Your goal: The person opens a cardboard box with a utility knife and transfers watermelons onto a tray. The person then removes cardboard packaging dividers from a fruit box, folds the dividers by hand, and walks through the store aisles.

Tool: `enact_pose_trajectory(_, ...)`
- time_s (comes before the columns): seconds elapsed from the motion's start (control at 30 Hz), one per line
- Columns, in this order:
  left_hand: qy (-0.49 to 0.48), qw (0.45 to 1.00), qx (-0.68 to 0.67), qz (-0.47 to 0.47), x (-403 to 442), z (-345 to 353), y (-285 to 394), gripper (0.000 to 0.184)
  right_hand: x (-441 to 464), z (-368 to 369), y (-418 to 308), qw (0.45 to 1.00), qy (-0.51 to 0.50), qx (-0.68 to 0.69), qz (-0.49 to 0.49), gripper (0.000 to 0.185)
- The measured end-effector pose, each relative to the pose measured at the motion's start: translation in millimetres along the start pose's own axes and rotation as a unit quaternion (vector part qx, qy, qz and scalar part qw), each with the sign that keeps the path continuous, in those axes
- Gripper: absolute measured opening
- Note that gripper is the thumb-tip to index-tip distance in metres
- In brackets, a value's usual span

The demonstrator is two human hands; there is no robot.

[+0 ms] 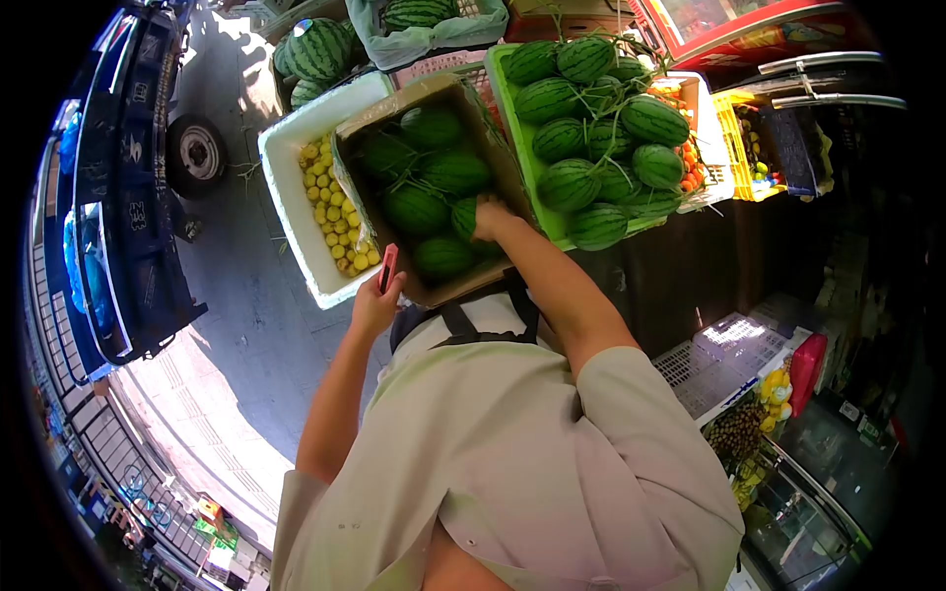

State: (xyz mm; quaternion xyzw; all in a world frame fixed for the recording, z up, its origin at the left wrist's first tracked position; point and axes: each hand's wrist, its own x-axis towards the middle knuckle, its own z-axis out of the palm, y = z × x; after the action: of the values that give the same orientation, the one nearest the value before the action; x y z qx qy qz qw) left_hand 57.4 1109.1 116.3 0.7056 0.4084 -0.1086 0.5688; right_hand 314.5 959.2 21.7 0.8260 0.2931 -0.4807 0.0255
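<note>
My left hand [378, 301] is closed around a red box cutter [389, 264], held upright at the near left corner of a cardboard box [361, 219]. Inside that box lie several dark green watermelons [456, 171], with thin green stems among them. My right hand [489, 218] reaches over the box's right side. Its fingers are curled against a striped watermelon [464, 218] and partly hidden. In a light green crate [522, 163] just to the right, several small striped watermelons [570, 184] are piled up.
A white foam box [286, 182] of small yellow fruit [330, 202] stands left of the cardboard box. Farther left is a blue truck [138, 197]. Larger watermelons [318, 51] are at the back. Red-orange fruit and a yellow crate [734, 148] stand at right, a grey plastic crate [690, 372] at near right.
</note>
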Motion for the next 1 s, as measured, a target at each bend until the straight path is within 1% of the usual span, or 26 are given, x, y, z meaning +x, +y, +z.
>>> enact_pose_trajectory(0.03,0.011,1.000,-0.008,-0.013,-0.4,3.5,2.6,0.035,6.1,0.6,4.0,1.000,-0.024,0.009,0.011,0.122)
enact_pose_trajectory(0.07,0.016,1.000,-0.021,0.002,-1.0,8.1,5.0,0.036,10.9,2.6,8.2,1.000,-0.020,0.017,0.016,0.122)
enact_pose_trajectory(0.13,0.026,0.999,-0.029,-0.007,-4.7,14.8,12.6,0.036,12.9,3.0,10.0,0.999,-0.007,0.016,0.044,0.130)
enact_pose_trajectory(0.23,0.048,0.997,-0.052,-0.016,-7.7,22.7,15.7,0.037,9.0,-1.8,16.7,0.999,-0.012,0.006,0.031,0.135)
enact_pose_trajectory(0.37,0.054,0.995,-0.063,-0.057,-5.0,31.9,28.1,0.036,-3.1,-28.4,19.5,1.000,-0.017,-0.013,0.019,0.132)
enact_pose_trajectory(0.43,0.054,0.994,-0.063,-0.073,-9.3,28.4,24.8,0.035,-12.5,-23.7,16.7,0.999,0.028,0.021,0.016,0.127)
enact_pose_trajectory(0.5,0.058,0.994,-0.058,-0.073,-10.1,24.3,23.1,0.035,-16.4,-20.6,12.2,0.998,0.049,0.023,0.017,0.127)
enact_pose_trajectory(0.57,0.061,0.994,-0.054,-0.076,-2.6,43.4,33.8,0.035,-15.6,-27.8,36.4,0.997,0.067,0.026,0.018,0.128)
enact_pose_trajectory(0.63,0.067,0.993,-0.059,-0.074,6.5,52.0,42.4,0.035,-15.5,-40.7,48.9,0.996,0.073,0.047,-0.009,0.121)
enact_pose_trajectory(0.77,0.072,0.992,-0.076,-0.071,-16.2,49.7,31.8,0.034,-43.1,-25.4,36.7,0.992,0.124,0.020,-0.014,0.119)
enact_pose_trajectory(0.83,0.070,0.990,-0.095,-0.075,-3.8,57.0,40.5,0.035,-41.0,-47.4,37.5,0.998,0.064,0.007,-0.023,0.119)
enact_pose_trajectory(0.87,0.058,0.991,-0.086,-0.082,13.3,54.1,51.6,0.035,-33.9,-61.9,36.7,0.997,0.068,0.022,-0.038,0.120)
enact_pose_trajectory(0.9,0.049,0.992,-0.079,-0.083,29.2,52.1,58.2,0.035,-30.9,-73.9,37.1,0.997,0.066,0.030,-0.031,0.120)
enact_pose_trajectory(0.97,0.045,0.995,-0.072,-0.057,0.9,55.4,47.1,0.035,-73.7,-60.0,32.1,0.973,0.098,0.175,-0.111,0.122)
enact_pose_trajectory(1.0,0.044,0.995,-0.070,-0.053,-19.2,60.2,43.1,0.035,-106.3,-59.2,29.8,0.965,0.106,0.204,-0.126,0.123)
